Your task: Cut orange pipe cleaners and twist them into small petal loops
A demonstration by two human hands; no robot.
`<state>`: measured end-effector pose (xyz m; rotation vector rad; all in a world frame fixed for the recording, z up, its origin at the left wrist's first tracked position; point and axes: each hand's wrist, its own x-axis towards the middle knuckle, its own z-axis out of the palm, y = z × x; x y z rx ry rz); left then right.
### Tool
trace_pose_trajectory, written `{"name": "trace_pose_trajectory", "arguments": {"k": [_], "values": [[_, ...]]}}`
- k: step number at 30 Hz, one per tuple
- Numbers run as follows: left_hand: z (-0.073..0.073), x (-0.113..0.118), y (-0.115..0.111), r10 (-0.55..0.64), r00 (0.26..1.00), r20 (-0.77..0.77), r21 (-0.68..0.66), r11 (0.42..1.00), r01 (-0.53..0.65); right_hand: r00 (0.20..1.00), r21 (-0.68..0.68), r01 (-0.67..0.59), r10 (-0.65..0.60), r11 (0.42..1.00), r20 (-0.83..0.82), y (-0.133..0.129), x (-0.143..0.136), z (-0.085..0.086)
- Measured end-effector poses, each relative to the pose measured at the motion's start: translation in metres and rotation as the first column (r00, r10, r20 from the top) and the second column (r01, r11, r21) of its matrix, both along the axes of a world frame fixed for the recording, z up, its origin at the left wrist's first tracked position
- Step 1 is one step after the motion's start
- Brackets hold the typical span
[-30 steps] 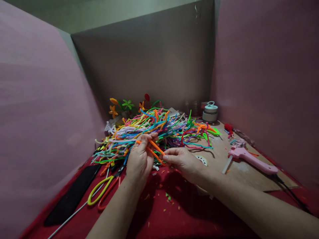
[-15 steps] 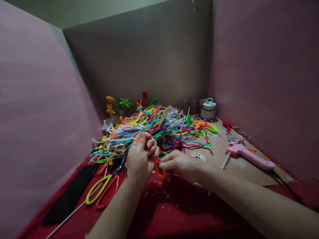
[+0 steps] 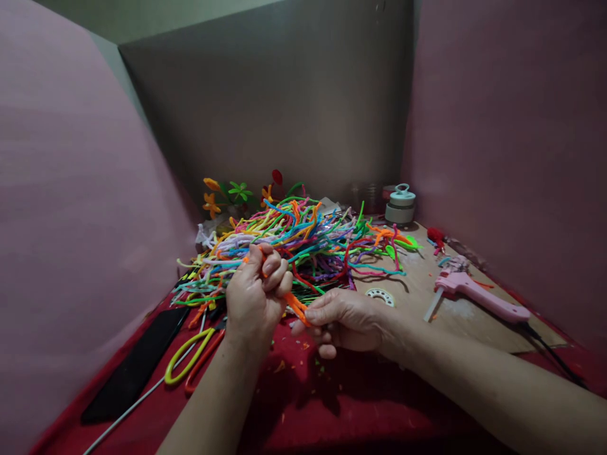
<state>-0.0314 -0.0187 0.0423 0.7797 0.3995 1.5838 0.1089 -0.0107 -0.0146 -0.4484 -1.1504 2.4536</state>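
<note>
Between my hands runs an orange pipe cleaner (image 3: 296, 307), its strands lying close together. My left hand (image 3: 258, 291) is closed around one part, and a bit of orange shows at the top between thumb and fingers. The thumb and forefinger of my right hand (image 3: 348, 319) pinch the other end, lower and to the right. What lies inside the left fist is hidden. Just behind both hands spreads a large heap of many-coloured pipe cleaners (image 3: 327, 253).
Left of my arm lie yellow-and-red-handled scissors (image 3: 190, 357), a black flat case (image 3: 135, 366) and a thin white rod (image 3: 126, 417). At right, a pink glue gun (image 3: 478, 294) rests on a brown board (image 3: 512, 335). Pipe-cleaner flowers (image 3: 222, 196) and a lidded container (image 3: 401, 205) stand behind.
My left hand has moved a little left, away from the right hand. The orange loop between them is now drawn out into a straighter, narrower strip.
</note>
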Motion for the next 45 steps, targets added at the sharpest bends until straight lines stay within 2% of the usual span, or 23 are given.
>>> {"name": "trace_pose_trajectory", "arguments": {"k": [6, 9, 12, 19, 28, 31, 34, 36, 38, 40, 42, 45], "values": [[0.005, -0.007, -0.003, -0.036, 0.999, 0.028, -0.006, 0.999, 0.036, 0.994, -0.140, -0.088, 0.078, 0.986, -0.075, -0.001, -0.002, -0.001], [0.006, -0.008, -0.005, -0.042, 0.998, 0.037, -0.002, 0.999, 0.042, 0.985, -0.168, -0.148, 0.130, 0.975, -0.115, -0.001, -0.002, -0.001], [0.006, -0.007, -0.005, -0.031, 0.999, 0.016, 0.000, 1.000, 0.031, 0.990, -0.156, -0.108, 0.093, 0.982, -0.104, -0.002, -0.002, -0.001], [0.005, -0.007, -0.005, -0.014, 1.000, -0.013, 0.022, 1.000, 0.014, 0.998, -0.016, -0.065, 0.065, 0.998, -0.018, -0.005, -0.003, 0.003], [0.005, -0.007, -0.006, -0.006, 1.000, -0.014, 0.002, 1.000, 0.006, 0.995, 0.151, 0.050, -0.062, 0.987, 0.075, -0.008, -0.007, 0.003], [0.004, -0.006, -0.004, 0.003, 0.999, -0.033, 0.021, 1.000, -0.002, 0.976, 0.269, 0.148, -0.184, 0.952, 0.113, -0.010, -0.008, 0.004], [0.001, -0.007, 0.001, 0.090, 0.991, -0.096, 0.080, 0.993, -0.083, 0.929, 0.406, 0.278, -0.351, 0.871, 0.116, -0.012, -0.008, 0.008], [-0.002, -0.010, 0.005, 0.178, 0.968, -0.176, 0.100, 0.982, -0.162, 0.885, 0.462, 0.373, -0.458, 0.805, 0.083, -0.012, -0.007, 0.011], [-0.006, -0.014, 0.009, 0.202, 0.933, -0.299, 0.072, 0.979, -0.188, 0.844, 0.476, 0.455, -0.535, 0.753, 0.040, -0.011, -0.006, 0.013], [-0.010, -0.018, 0.011, 0.153, 0.872, -0.465, 0.015, 0.986, -0.166, 0.812, 0.466, 0.516, -0.584, 0.719, 0.001, -0.009, -0.006, 0.013], [-0.014, -0.020, 0.011, 0.088, 0.780, -0.620, -0.030, 0.990, -0.136, 0.789, 0.459, 0.557, -0.614, 0.692, -0.032, -0.007, -0.005, 0.012], [-0.017, -0.016, 0.007, 0.031, 0.669, -0.742, -0.043, 0.995, -0.093, 0.775, 0.442, 0.579, -0.631, 0.685, -0.039, -0.005, -0.004, 0.009]]}}
